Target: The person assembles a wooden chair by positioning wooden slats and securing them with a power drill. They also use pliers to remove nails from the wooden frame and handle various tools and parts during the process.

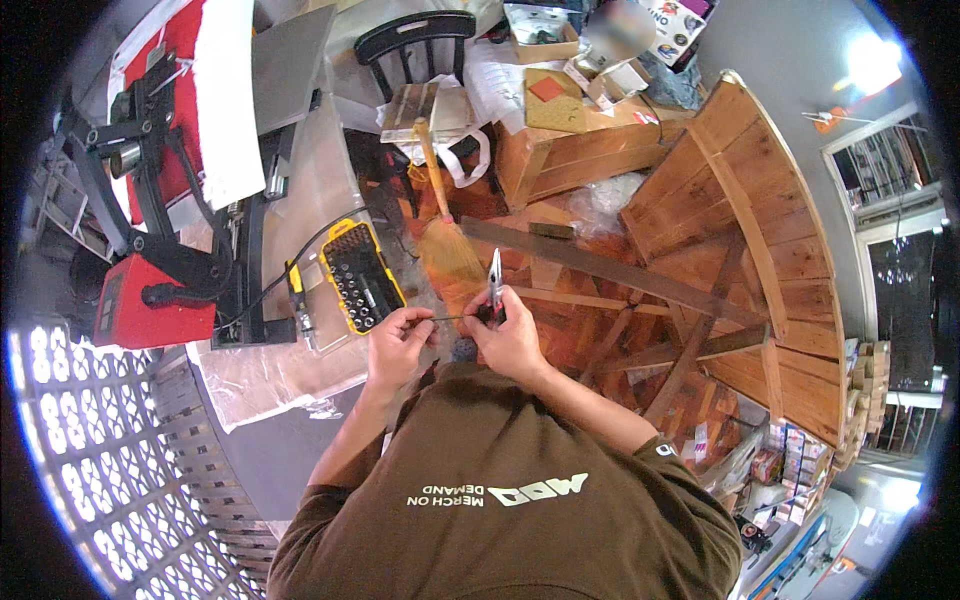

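Pliers (495,270) in right hand (512,338), past table edge (300,393)

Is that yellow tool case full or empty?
Not empty: rows of silvery sockets show in the yellow tool case. Whether it is completely full, I cannot tell.

Thin dark piece (449,318) between left hand (397,346) and right hand (513,338) too small to identify, ends hidden. Lower part of silver-tipped tool (496,270) covered by right hand. Blurred patch (616,36) up top; brown shirt (480,430) cut by lower edge.
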Demonstrator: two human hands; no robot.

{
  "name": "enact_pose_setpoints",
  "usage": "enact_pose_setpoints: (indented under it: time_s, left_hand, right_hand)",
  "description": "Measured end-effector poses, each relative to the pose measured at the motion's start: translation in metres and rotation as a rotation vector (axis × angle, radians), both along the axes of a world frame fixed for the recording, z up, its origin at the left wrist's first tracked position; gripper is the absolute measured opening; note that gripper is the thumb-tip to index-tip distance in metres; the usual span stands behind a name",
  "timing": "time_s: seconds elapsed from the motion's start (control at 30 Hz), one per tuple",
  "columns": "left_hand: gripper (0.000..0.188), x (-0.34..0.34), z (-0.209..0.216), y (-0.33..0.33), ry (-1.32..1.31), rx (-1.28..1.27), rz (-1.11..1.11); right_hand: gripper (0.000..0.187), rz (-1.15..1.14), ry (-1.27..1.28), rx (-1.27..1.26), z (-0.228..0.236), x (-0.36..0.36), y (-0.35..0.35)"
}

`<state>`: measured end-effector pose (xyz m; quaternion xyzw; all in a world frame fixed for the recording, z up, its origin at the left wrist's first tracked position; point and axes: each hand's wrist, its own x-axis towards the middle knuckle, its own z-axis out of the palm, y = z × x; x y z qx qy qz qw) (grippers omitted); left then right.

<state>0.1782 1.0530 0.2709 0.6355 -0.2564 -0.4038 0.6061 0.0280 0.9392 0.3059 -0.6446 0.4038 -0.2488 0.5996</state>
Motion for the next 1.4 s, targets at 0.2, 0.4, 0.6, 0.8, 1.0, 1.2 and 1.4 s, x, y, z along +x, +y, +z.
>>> enact_pose_setpoints:
  time_s: [0.2,0.4,0.6,0.8,1.0,1.2,1.4]
  left_hand:
    - [0.046,0.037,-0.019,0.024,0.282,0.251,0.121]
    - [0.016,0.086,-0.022,0.054,-0.429,0.276,0.389]
    - [0.014,0.125,-0.062,0.111,-0.765,0.381,0.506]
    - [0.012,0.107,-0.062,0.103,-0.887,0.453,0.439]
    - [0.017,0.102,-0.074,0.103,-0.941,0.607,0.430]
    - [0.021,0.098,-0.037,0.078,-1.183,0.614,0.453]
    - [0.016,0.029,-0.002,-0.063,-1.127,0.023,-0.360]
  right_hand:
    - [0.016,0.163,-0.109,-0.428,-0.012,0.033,0.015]
    - [0.012,0.232,0.057,-0.406,-0.003,0.066,0.015]
    - [0.013,0.471,0.122,-0.457,-0.028,0.129,0.025]
    - [0.014,0.727,0.046,-0.746,-0.069,0.219,0.037]
    - [0.018,0.692,0.211,-0.433,-0.027,0.167,0.020]
    - [0.024,0.327,0.486,-0.206,-0.033,-0.022,-0.036]
    - [0.030,-0.249,0.698,-0.256,-0.040,-0.164,-0.009]
